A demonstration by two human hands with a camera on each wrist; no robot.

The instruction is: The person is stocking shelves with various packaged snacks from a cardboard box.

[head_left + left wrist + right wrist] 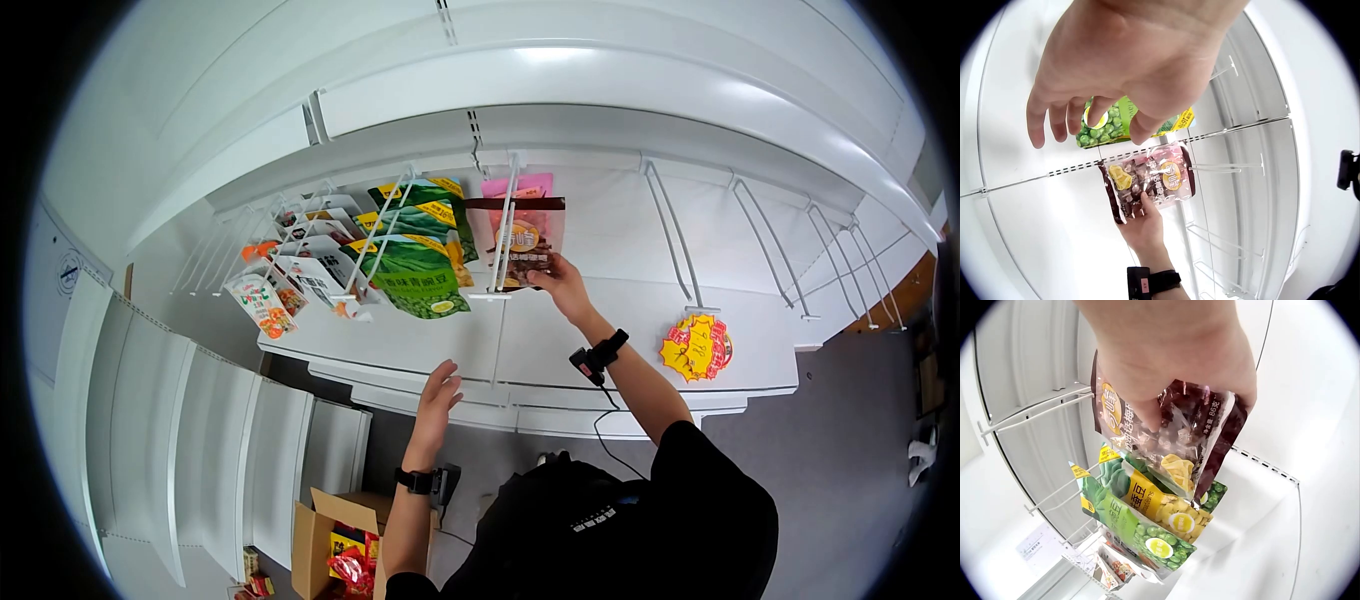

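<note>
My right hand pinches the lower corner of a brown and pink snack bag, thumb on its printed front. In the head view the bag is upright at a white peg hook, with a pink bag behind it. The right wrist view shows the snack bag close up, the hook meeting its top end. My left hand holds nothing; its fingers are extended in front of the shelf edge, and in the left wrist view the hand partly covers a green pea snack bag.
Several green bags hang on hooks to the left, with white and orange packets farther left. Bare hooks stick out on the right. A yellow price tag sits near the shelf front. Below is an open carton with red packets.
</note>
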